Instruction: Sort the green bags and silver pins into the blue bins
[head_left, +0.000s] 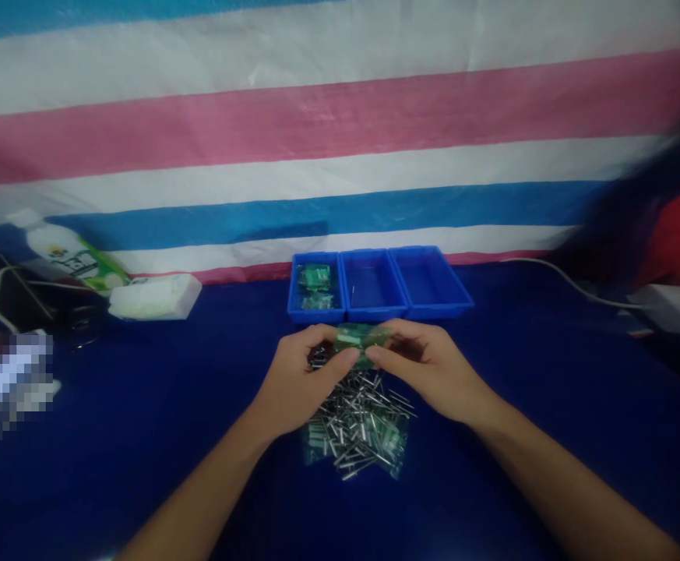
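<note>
Both of my hands hold a small green plastic packet (pixel 356 338) up over a heap of metal rivets. My left hand (pixel 303 375) pinches its left side between thumb and fingers, and my right hand (pixel 438 366) grips the right side the same way. Something pale shows inside the packet. Beneath lies the pile of silvery pop rivets (pixel 356 425), with more green packets (pixel 395 440) partly buried in it. Just beyond my hands, the left blue bin (pixel 316 318) contains several similar green packets (pixel 315 276).
The middle blue bin (pixel 383 312) has one thin metal piece in it, beside the right blue bin (pixel 438 310). At the left are a white tissue pack (pixel 161 298), a white and green bottle (pixel 68 249) and cables. A white cord (pixel 567 280) runs along the right back, before a striped sheet (pixel 340 117).
</note>
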Demonstrator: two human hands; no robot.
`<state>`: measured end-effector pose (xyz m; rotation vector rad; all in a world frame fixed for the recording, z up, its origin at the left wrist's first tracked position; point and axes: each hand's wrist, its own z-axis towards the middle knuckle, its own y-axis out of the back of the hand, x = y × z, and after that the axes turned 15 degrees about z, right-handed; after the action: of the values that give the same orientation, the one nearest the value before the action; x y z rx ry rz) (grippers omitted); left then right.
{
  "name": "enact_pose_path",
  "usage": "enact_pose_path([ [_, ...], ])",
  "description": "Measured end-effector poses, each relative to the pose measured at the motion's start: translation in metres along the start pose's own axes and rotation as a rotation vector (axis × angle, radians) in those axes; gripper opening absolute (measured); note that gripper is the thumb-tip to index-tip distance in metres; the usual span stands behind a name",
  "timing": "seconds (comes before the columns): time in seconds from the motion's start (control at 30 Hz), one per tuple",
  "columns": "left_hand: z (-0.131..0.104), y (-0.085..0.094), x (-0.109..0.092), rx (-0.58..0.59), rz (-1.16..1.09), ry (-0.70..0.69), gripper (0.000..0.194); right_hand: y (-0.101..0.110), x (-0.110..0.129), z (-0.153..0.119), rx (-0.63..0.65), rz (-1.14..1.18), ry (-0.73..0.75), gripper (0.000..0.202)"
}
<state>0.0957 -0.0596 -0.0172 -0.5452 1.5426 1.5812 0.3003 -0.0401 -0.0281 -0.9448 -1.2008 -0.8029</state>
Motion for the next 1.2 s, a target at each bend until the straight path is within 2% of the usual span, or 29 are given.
enact_pose_path([
  [0.1,0.0001,0.0003,0.0000,0.045,0.078,-0.028,0.017,0.0001,-0.0007,-0.0007,0.012,0.011,-0.004,0.015],
  [0.2,0.0003,-0.0003,-0.0003,0.032,0.139,-0.062,0.012,-0.0012,-0.0010,-0.0006,0.030,0.030,-0.023,0.014],
  [0.5,0.0006,-0.0033,-0.0002,0.068,0.110,-0.032,0.003,-0.0020,0.0002,-0.0022,0.046,0.032,-0.059,0.019],
  [0.73,0.0001,-0.0033,0.0013,0.035,0.035,-0.039,0.018,-0.0016,-0.0005,-0.0001,0.011,0.043,-0.008,0.023],
  [0.97,0.0016,-0.0050,0.0017,-0.038,0.032,-0.002,0.021,-0.0026,-0.0016,0.0030,-0.063,-0.039,0.025,0.024],
  [1.2,0.0015,-0.0030,0.0029,0.015,-0.021,-0.014,0.025,-0.0016,-0.0012,0.0008,-0.021,-0.022,-0.013,0.023],
])
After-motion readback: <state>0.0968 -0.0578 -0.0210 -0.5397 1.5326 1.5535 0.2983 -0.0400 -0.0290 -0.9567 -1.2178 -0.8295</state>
